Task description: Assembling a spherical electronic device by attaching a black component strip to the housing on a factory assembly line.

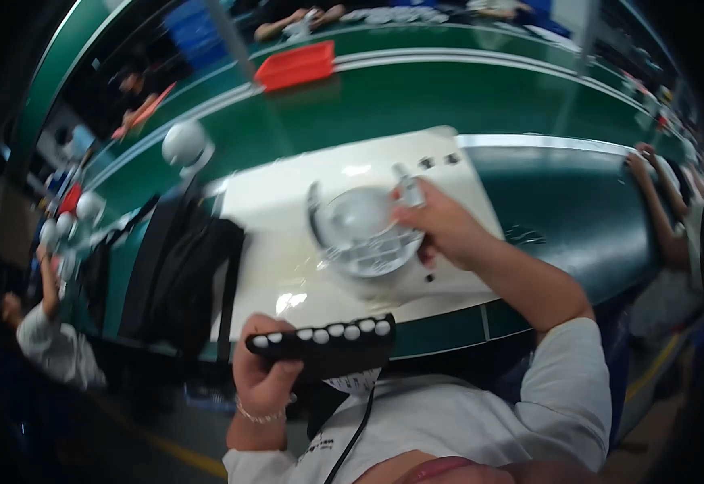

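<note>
Left hand [262,375] grips black white-studded box [328,352]; right hand [447,227] holds white round housing [370,260] by its rim. Housing's insides exposed, looks unfinished; small dark parts [426,163] beyond right grip.

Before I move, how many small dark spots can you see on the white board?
3: one dark spot and another near the far right corner of the white board, a third below the right hand in the picture. That hand may hide more.

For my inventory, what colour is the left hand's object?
That object is black with white round spots; see the head view.
</note>
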The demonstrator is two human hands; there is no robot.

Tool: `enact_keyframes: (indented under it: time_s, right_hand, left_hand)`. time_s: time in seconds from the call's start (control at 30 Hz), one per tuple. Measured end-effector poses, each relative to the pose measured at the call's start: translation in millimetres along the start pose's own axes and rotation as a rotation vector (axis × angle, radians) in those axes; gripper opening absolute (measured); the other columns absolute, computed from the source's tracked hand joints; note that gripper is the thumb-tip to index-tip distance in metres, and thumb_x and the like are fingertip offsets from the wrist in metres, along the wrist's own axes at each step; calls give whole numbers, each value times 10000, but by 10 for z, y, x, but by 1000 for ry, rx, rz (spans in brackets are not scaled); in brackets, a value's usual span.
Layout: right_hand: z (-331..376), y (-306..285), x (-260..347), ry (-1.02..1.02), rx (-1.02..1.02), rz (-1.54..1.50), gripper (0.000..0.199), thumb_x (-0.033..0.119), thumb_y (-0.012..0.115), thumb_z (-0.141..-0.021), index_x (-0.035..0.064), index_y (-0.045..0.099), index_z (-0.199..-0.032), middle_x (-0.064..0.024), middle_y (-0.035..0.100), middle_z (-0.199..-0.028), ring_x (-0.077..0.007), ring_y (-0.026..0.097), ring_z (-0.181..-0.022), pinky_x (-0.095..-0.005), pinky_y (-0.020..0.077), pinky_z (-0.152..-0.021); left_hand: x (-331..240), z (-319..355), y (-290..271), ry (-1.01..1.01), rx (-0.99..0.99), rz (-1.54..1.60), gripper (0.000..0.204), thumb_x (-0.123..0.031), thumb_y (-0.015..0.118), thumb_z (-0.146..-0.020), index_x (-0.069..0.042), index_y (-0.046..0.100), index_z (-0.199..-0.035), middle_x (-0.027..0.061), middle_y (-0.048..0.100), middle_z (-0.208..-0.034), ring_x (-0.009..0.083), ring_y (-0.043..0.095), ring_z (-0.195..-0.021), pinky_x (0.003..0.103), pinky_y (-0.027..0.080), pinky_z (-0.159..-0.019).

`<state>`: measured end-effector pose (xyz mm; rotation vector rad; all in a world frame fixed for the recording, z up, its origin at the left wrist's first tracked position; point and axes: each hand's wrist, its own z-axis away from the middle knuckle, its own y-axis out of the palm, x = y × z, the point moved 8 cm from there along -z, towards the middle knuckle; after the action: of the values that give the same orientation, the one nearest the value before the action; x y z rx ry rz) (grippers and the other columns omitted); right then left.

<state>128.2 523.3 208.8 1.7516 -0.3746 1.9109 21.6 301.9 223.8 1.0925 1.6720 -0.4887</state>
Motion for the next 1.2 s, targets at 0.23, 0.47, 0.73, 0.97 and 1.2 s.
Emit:
enact_keyframes:
  time_s: [0.23, 0.47, 0.73, 0.97, 1.2]
  right_hand:
    - [6, 121, -36, -113, 205, 2, 342, 243, 544, -852, 65, 370, -1087, -67, 526, -767, -117, 502, -479, -239, 418, -408]
    - [56, -47, 274, -334, 29, 417, 555, 235, 600, -821, 13, 285, -1220, -147, 471, -1038, -126, 528, -628, -240, 456, -532]
    - [-93, -41, 43, -143, 56, 130, 333, 258, 389, -924, 68, 360, -1195, -56, 524, -738, -114, 518, -472, -219, 411, -389]
    - [286, -30, 591, -735, -182, 770, 515, 274, 648, -772, 59, 411, -1174, -51, 490, -950, -134, 460, -860, -264, 361, -766]
    - [574, 491, 535, -797, 226, 593, 386, 123, 751, -667, 61, 549, -989, -60, 548, -938, -160, 523, -860, -260, 421, -724]
  left_hand:
    - [192, -36, 343, -13, -74, 87, 391, -204, 689, -712, 7, 464, -952, 19, 488, -853, 97, 463, -777, 216, 366, -705]
    - [357, -29, 266, -5, -135, 57, 517, -157, 660, -761, 39, 412, -1169, 66, 524, -1032, 150, 495, -944, 275, 378, -863]
    - [351, -114, 332, 38, -62, -112, 187, -53, 574, -776, 22, 478, -918, 22, 438, -866, 83, 417, -737, 194, 351, -660]
    - [286, -116, 294, 67, -64, -104, 241, -121, 574, -818, 29, 521, -999, 42, 469, -917, 114, 464, -811, 223, 375, -735]
    - [225, -143, 374, 59, -33, -32, 307, -37, 628, -755, 7, 512, -1036, 44, 457, -911, 120, 464, -821, 230, 374, -755]
